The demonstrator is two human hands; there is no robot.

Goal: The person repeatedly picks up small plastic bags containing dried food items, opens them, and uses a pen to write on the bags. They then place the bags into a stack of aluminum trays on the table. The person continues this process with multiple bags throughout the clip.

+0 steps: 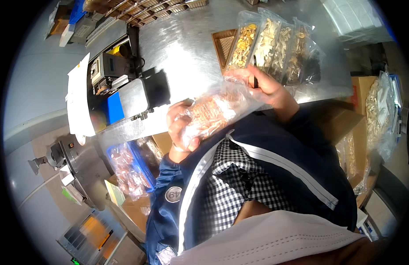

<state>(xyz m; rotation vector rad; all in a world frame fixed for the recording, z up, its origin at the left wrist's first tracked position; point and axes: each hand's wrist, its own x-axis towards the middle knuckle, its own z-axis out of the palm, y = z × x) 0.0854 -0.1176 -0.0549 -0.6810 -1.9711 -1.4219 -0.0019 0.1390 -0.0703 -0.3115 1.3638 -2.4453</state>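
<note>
My left hand (180, 128) grips one end of a clear plastic bag (215, 110) with brownish dried contents, held close to my chest. My right hand (268, 88) holds the bag's other end and also a thin dark stick-like object (255, 75) between its fingers. Just beyond my right hand, several clear bags of dried yellow, white and brown pieces (270, 46) lie side by side on the steel table (182, 48).
A brown plastic tray (223, 44) sits beside the bags on the table. A machine with a blue panel (114, 95) and white paper stands at the left. A blue crate with bagged goods (129, 165) and cardboard boxes (346, 128) lie lower down; more bags at right (381, 110).
</note>
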